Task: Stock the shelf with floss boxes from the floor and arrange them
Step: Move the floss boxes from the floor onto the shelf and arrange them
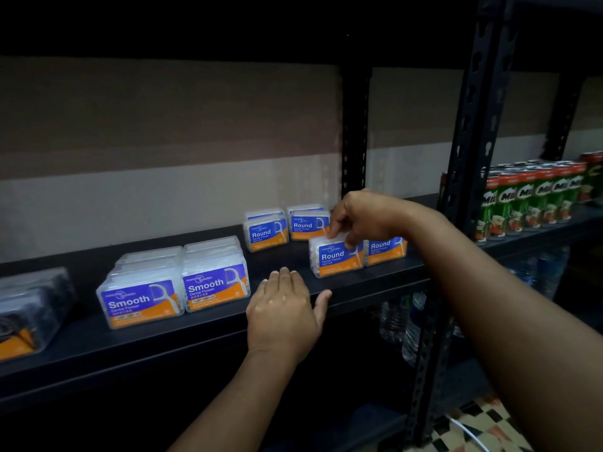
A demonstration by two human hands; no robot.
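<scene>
My right hand (362,220) grips the top of a clear "Round" floss box (336,261) standing near the front of the black shelf (202,324). Another "Round" box (385,251) stands just right of it, partly behind my wrist. Two more "Round" stacks (266,233) (306,225) sit farther back. Two rows of "Smooth" floss boxes (140,300) (215,282) stand side by side at the left. My left hand (285,308) rests flat on the shelf's front edge, fingers apart, holding nothing.
A dark floss pack (29,311) lies at the far left of the shelf. A black upright post (470,151) divides this bay from green Milo cans (528,197) on the right. Water bottles (408,324) stand on the level below. Patterned floor (483,425) shows at bottom right.
</scene>
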